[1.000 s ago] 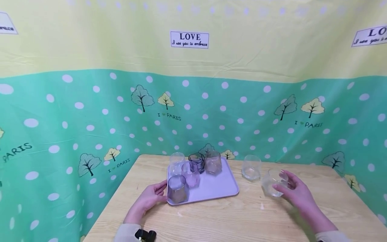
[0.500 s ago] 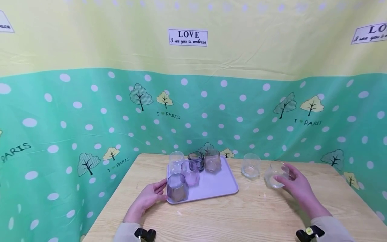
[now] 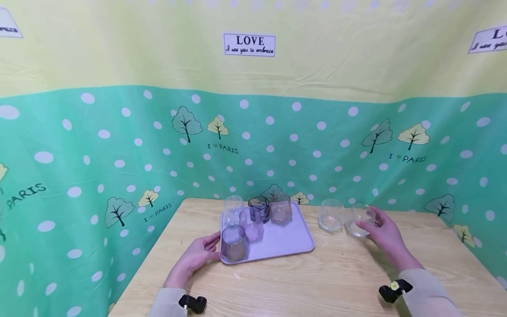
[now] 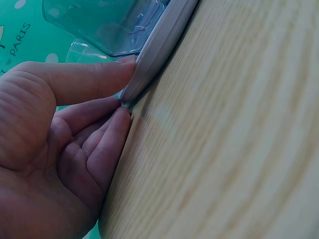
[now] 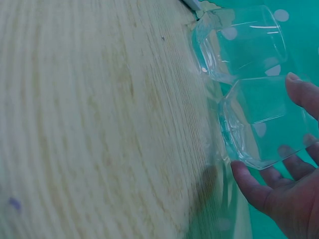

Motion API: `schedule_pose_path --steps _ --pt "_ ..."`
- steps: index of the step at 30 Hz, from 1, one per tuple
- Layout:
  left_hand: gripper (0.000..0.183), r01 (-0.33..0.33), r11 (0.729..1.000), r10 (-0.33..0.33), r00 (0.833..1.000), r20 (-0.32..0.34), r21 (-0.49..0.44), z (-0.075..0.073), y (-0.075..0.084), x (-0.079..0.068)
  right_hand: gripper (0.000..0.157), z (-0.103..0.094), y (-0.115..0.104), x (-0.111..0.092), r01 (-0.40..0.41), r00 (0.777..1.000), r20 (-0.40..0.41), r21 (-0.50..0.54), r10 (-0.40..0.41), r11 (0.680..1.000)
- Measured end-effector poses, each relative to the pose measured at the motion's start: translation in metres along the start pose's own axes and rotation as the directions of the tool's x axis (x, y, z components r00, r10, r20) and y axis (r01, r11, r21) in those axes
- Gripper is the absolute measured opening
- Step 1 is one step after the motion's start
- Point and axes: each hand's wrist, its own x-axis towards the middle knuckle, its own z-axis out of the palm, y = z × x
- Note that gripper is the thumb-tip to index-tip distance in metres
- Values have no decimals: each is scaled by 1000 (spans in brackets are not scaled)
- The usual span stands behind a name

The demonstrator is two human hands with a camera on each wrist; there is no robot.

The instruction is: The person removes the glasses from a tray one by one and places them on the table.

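My right hand [image 3: 383, 231] holds a clear drinking glass [image 5: 269, 124] by its side, thumb on one side and fingers behind. This glass stands right beside another clear glass [image 3: 331, 215], its base at the tabletop. My left hand [image 3: 199, 255] pinches the left edge of a pale lilac tray [image 3: 283, 246], with the thumb [image 4: 94, 82] on the rim and the fingertips low at its edge. On the tray stand a grey glass [image 3: 234, 246] in the near left corner, a pinkish-purple glass [image 3: 252, 226], a clear glass [image 3: 233, 209], a dark glass [image 3: 259, 208] and a brownish glass [image 3: 281, 209].
The tray and glasses are on a light wood table [image 3: 309, 286]. A green and yellow printed cloth [image 3: 253, 123] hangs close behind the table and along its sides. Both wrists wear small black cameras.
My right hand has carried its clear glass back and left, from apart to right beside the other clear glass. My left hand stays at the tray's edge, and the tray has not visibly moved.
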Motion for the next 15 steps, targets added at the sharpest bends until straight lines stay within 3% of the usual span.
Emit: schedule_pose_path --steps 15 --pt "84 3 1000 -3 1000 0 -5 0 1 0 104 1 3 7 -6 1000 3 0 6 1000"
